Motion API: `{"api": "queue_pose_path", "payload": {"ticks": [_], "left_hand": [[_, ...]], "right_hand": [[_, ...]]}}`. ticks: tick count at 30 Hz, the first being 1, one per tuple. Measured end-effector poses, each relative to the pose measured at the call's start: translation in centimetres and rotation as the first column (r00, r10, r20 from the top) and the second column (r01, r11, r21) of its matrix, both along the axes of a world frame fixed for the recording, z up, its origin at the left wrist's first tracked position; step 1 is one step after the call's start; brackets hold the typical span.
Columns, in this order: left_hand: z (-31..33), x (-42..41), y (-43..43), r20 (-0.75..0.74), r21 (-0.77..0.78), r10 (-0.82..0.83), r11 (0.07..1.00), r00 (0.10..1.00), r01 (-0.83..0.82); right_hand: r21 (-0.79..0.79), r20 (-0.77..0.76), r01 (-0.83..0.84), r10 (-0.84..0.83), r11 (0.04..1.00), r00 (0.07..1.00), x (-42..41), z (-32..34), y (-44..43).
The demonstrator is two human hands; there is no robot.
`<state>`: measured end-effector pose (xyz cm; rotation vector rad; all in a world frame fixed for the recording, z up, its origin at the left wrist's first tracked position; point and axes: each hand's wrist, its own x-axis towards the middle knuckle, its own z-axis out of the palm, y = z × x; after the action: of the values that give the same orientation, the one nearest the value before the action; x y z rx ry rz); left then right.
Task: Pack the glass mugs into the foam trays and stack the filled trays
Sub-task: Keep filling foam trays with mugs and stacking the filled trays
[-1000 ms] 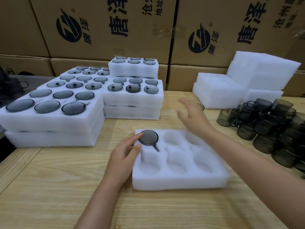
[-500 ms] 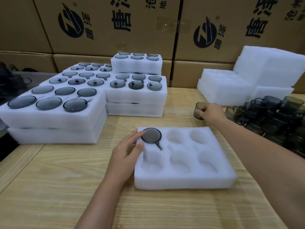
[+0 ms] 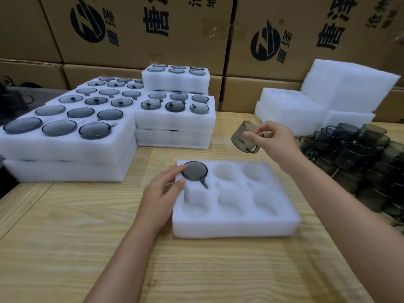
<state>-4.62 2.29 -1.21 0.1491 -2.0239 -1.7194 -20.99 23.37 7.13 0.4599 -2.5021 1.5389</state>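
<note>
A smoky glass mug hangs in the air, tipped on its side, just beyond the far right corner of the open foam tray. The right hand pinches it between thumb and fingers. The tray lies mid-desk with six pockets. Only its far left pocket is filled, by a seated mug turned bottom up. The left hand lies loose, fingers nearly straight, against the tray's left edge, with the fingertips touching that mug's rim. Loose mugs are heaped at the desk's right edge. Filled trays are stacked at the far left and empty foam trays at the far right, with cardboard boxes behind.
</note>
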Motion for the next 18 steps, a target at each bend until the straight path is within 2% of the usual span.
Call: {"api": "queue_pose_path", "payload": {"ticks": [3, 7, 14, 18], "left_hand": [[0.0, 0.0, 0.0, 0.024, 0.065, -0.008, 0.998, 1.000, 0.007], [0.0, 0.1, -0.1, 0.040, 0.183, -0.044, 0.982, 0.998, 0.036], [0.0, -0.1, -0.1, 0.061, 0.173, -0.006, 0.985, 0.998, -0.004], [-0.1, -0.2, -0.2, 0.062, 0.162, -0.005, 0.987, 0.998, -0.005]], "right_hand": [[-0.131, 0.067, -0.166, 0.176, 0.977, 0.982, 3.0, 0.4, 0.3], [-0.121, 0.104, -0.257, 0.270, 0.959, 0.957, 5.7, -0.3, -0.1], [0.200, 0.165, -0.296, 0.266, 0.934, 0.950, 6.1, 0.1, 0.0], [0.283, 0.146, -0.285, 0.253, 0.916, 0.956, 6.0, -0.3, -0.1]]}}
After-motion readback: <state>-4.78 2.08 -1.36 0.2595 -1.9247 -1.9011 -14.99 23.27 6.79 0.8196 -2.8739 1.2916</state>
